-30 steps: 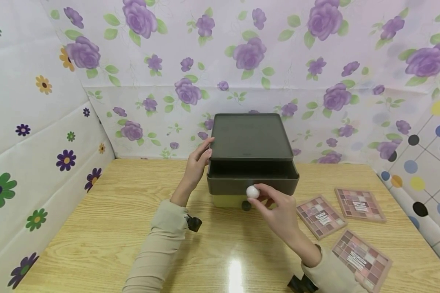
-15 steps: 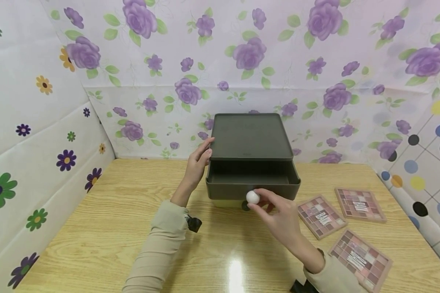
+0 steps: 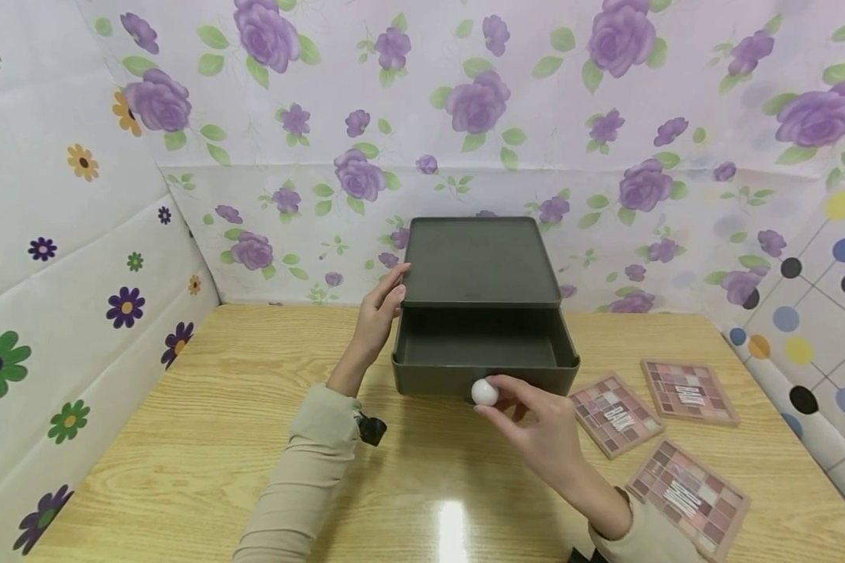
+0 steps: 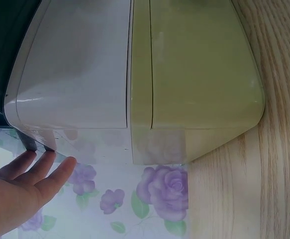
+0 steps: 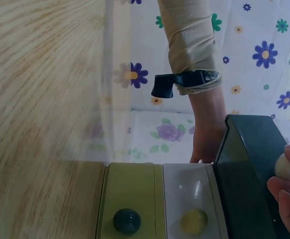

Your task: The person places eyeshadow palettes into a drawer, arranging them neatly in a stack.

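A storage box with a dark lid-like top (image 3: 480, 262) stands by the back wall, its dark top drawer (image 3: 429, 380) pulled out and bare inside. My right hand (image 3: 545, 430) pinches the drawer's white round knob (image 3: 484, 392) between thumb and fingers. Against the box's left side rests my left hand (image 3: 375, 317), fingers extended. In the left wrist view the fingers of that hand (image 4: 28, 186) touch the side, beside a white drawer layer (image 4: 75, 64) and a yellow-green one (image 4: 199, 64). The right wrist view shows a yellow knob (image 5: 194, 221) and a dark knob (image 5: 127, 221) on the lower drawers.
Three pink palettes (image 3: 616, 414), (image 3: 688, 391), (image 3: 690, 496) lie on the wooden table (image 3: 204, 438) to the right of the box. A floral cloth (image 3: 422, 117) hangs behind, with patterned cloths at both sides.
My right hand has moved toward me with the knob, and the dark drawer has slid further out. The left hand has stayed at the box's side.
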### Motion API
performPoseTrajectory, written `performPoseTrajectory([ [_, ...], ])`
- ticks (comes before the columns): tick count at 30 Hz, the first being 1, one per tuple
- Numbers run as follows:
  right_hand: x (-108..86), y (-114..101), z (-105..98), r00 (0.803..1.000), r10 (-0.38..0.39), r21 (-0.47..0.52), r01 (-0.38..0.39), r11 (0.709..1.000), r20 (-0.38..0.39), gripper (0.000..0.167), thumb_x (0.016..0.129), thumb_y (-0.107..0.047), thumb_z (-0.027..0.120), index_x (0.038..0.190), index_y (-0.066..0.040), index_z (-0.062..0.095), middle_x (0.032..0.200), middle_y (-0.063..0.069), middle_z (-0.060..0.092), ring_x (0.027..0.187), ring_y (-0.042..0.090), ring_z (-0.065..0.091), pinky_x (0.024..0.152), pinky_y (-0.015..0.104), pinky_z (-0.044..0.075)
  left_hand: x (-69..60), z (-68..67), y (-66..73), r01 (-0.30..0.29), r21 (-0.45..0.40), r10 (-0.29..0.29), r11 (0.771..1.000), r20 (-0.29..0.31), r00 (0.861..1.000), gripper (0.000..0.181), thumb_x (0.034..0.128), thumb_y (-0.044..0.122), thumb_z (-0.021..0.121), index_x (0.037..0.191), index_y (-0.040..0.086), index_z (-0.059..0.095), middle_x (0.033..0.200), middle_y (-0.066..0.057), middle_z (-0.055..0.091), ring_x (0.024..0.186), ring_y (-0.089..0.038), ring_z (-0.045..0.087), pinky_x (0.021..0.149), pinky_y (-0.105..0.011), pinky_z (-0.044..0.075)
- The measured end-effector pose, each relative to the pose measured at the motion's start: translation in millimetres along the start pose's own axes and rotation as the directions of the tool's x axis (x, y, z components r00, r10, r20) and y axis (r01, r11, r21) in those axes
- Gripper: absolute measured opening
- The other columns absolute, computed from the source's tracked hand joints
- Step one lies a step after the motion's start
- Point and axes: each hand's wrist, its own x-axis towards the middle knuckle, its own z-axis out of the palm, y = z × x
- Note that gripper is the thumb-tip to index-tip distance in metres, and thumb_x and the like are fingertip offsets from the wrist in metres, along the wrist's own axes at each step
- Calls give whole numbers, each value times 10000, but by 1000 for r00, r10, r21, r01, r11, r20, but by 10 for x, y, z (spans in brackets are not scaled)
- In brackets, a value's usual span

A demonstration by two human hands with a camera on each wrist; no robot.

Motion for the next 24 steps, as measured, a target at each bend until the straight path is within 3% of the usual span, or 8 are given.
performPoseTrajectory([
  [6,-29,-49,-21,1000,-17,-1,17,1000,7,305,796,-316,683,928,-42,673,709,38,672,568,130,604,473,156,425,2,4,0,-17,19,17,1000,-3,1000,477,931,168,374,1379,6,376,1455,-152,280,1320,-272,277,902,-518,377],
  [12,-65,-88,-35,999,-36,7,36,999,12,269,754,-238,736,920,-36,673,707,41,673,566,102,604,472,140,420,5,8,-8,-12,10,12,1000,-6,1000,475,930,167,379,1378,7,380,1457,-149,277,1321,-266,276,887,-495,385],
  [24,-100,-164,-59,997,-71,27,70,997,21,313,829,-311,645,912,-10,666,729,70,679,559,79,602,471,129,420,3,7,-4,-17,14,17,1000,-9,1000,475,929,164,378,1374,-2,380,1454,-156,282,1318,-273,279,890,-509,381],
])
